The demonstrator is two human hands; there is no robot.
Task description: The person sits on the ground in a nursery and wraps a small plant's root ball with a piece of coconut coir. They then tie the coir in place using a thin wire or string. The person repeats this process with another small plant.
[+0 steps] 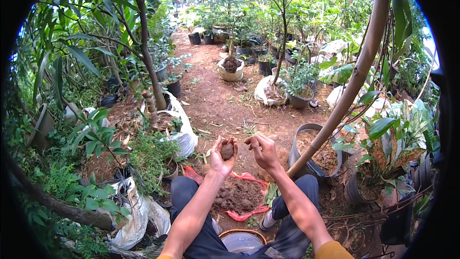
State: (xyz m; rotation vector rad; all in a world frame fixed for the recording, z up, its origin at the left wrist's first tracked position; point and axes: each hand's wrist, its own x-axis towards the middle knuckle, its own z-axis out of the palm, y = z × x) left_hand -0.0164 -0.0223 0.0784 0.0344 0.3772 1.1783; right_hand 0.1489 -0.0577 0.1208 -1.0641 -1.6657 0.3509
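My left hand (220, 165) is raised with the palm up, its fingers cupped around a round brown clump of soil or fibre (227, 151). Just to the right of it is my right hand (265, 152), fingers curled and fingertips together. Whether a small thing is pinched there is too small to tell. Below both hands, a heap of dark, crumbly soil (239, 195) lies on a red plastic sheet (242, 216) on the ground. Green leaf strips (271, 195) rest by the sheet's right edge. Between my legs is a round container with an orange rim (242, 231).
A thick bamboo pole (341, 110) slants past my right side, in front of a grey pot of brown fibre (301, 144). To the left stands a tree in a white sack (185, 129). Potted plants (301, 83) and a sack-wrapped root ball (230, 70) line the dirt path (212, 97).
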